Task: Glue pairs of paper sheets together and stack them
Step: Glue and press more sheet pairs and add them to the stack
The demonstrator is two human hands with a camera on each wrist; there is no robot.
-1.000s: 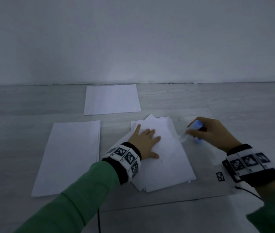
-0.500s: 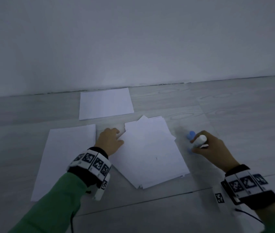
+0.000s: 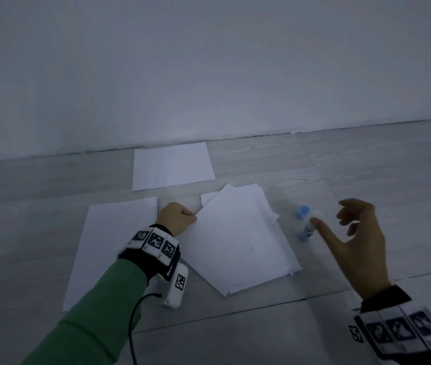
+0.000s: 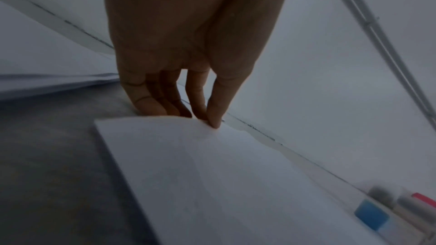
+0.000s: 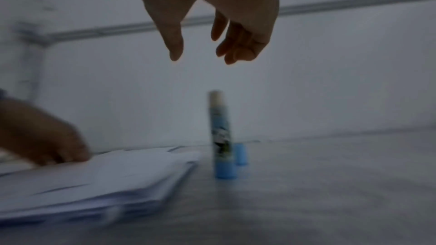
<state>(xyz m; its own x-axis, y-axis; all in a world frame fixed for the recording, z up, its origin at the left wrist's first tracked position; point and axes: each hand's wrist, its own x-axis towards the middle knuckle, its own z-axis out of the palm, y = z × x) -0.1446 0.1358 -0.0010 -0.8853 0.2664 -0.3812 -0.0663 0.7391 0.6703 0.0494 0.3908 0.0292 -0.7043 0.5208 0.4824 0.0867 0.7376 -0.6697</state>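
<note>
A loose stack of white paper sheets [image 3: 240, 238] lies on the grey floor in front of me. My left hand [image 3: 177, 217] pinches the left edge of the top sheet [image 4: 212, 165] between thumb and fingers. A blue glue stick [image 5: 221, 137] stands upright and uncapped just right of the stack, its blue cap [image 5: 240, 154] standing behind it. My right hand [image 3: 354, 233] hovers above and to the right of the glue stick [image 3: 306, 227], fingers loose, holding nothing.
A single white sheet [image 3: 111, 248] lies left of the stack. Another white sheet or pile [image 3: 172, 168] lies further back near the wall. In the left wrist view, blurred markers [image 4: 405, 206] show at the far right. Bare floor lies to the right.
My right hand has set the glue stick upright on the floor and let go, lifting away. My left hand slid off the stack's top to its left edge and pinched a sheet.
</note>
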